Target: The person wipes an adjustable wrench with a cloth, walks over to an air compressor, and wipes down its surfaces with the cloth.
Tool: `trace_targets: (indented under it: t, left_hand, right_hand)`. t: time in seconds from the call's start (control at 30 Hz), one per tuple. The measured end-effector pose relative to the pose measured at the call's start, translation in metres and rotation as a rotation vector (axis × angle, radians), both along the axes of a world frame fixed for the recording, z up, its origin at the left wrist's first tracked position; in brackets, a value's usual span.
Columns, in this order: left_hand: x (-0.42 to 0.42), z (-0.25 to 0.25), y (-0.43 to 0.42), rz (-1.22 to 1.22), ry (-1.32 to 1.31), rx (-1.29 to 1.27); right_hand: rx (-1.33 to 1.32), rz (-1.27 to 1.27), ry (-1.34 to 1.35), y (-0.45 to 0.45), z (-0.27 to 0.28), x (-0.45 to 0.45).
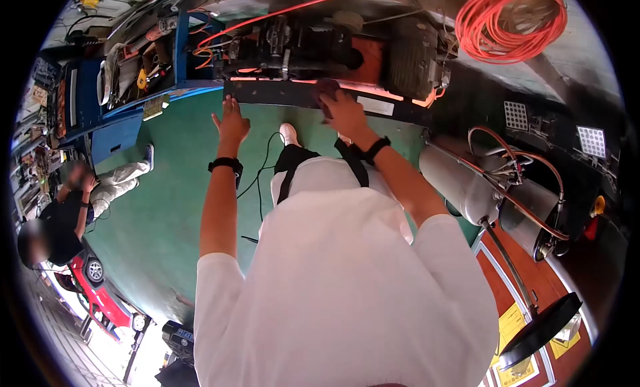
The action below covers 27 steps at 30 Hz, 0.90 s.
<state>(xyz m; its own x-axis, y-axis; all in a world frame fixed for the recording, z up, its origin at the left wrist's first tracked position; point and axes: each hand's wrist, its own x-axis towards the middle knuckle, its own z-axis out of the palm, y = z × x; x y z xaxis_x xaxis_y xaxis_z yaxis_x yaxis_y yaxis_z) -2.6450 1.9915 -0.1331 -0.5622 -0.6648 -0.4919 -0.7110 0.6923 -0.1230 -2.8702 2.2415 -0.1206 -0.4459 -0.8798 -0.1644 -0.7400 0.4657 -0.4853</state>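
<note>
My right hand [347, 116] presses a crumpled dark red cloth [326, 94] against the front edge of a dark metal base [273, 94]. Its fingers curl over the cloth and partly hide it. Left of it, my left hand [233, 124] is empty, with fingers stretched forward and thumb apart, at the left end of the same edge. Whether its fingertips touch the metal I cannot tell. Behind the edge sits a machine with a dark finned motor [412, 59] and an orange-red plate [371, 60]. A white label [375, 106] is on the base, right of the cloth.
A coiled orange hose [512, 24] hangs at upper right. Silver tanks [460, 177] with hoses stand at right. A blue tool cabinet [117, 137] is at left, near another person [63, 217]. A black cable [260, 180] lies on the green floor [170, 207].
</note>
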Motion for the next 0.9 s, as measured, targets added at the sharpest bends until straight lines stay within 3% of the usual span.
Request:
trace_targets:
  t: [0.13, 0.2, 0.27, 0.3, 0.37, 0.47, 0.53, 0.57, 0.6, 0.63, 0.77, 0.83, 0.9]
  left_hand:
    - [-0.016, 0.005, 0.004, 0.082, -0.030, -0.051]
    - [-0.020, -0.001, 0.015, 0.128, -0.040, -0.073]
    - [-0.019, -0.006, 0.027, 0.142, 0.278, -0.111]
    - [-0.021, -0.007, 0.036, 0.153, 0.270, -0.116]
    - [-0.037, -0.005, 0.057, 0.037, 0.536, -0.030]
    - [-0.057, 0.001, 0.087, -0.033, 0.591, 0.110]
    - [-0.073, 0.014, 0.109, -0.028, 0.584, 0.189]
    - [-0.080, 0.018, 0.118, -0.024, 0.573, 0.269]
    - [-0.086, 0.018, 0.125, -0.019, 0.576, 0.266]
    - [-0.089, 0.016, 0.132, -0.056, 0.561, 0.246]
    - [-0.089, 0.009, 0.143, -0.093, 0.452, 0.141]
    - [-0.083, -0.006, 0.144, -0.124, 0.418, 0.114]
    - [-0.080, -0.001, 0.142, -0.136, 0.380, 0.063]
  right_hand:
    - [0.260, -0.131, 0.023, 0.096, -0.024, -0.055]
    - [0.230, -0.275, 0.055, 0.148, -0.043, -0.078]
    - [0.223, -0.376, 0.076, 0.193, -0.065, -0.100]
    - [0.221, -0.363, 0.069, 0.210, -0.068, -0.111]
    - [0.249, -0.526, -0.027, 0.226, -0.075, -0.127]
    - [0.219, -0.509, -0.121, 0.209, -0.099, -0.135]
    - [0.116, -0.391, -0.073, 0.165, -0.072, -0.109]
    - [0.248, -0.395, -0.258, 0.135, -0.054, -0.100]
    - [-0.259, -0.221, -0.087, 0.121, -0.070, -0.088]
    - [-0.043, -0.207, -0.197, 0.110, -0.045, -0.074]
    - [-0.021, -0.305, -0.203, 0.129, -0.061, -0.091]
    - [0.174, -0.412, -0.218, 0.162, -0.056, -0.110]
    - [-0.258, -0.208, 0.187, 0.210, -0.083, -0.132]
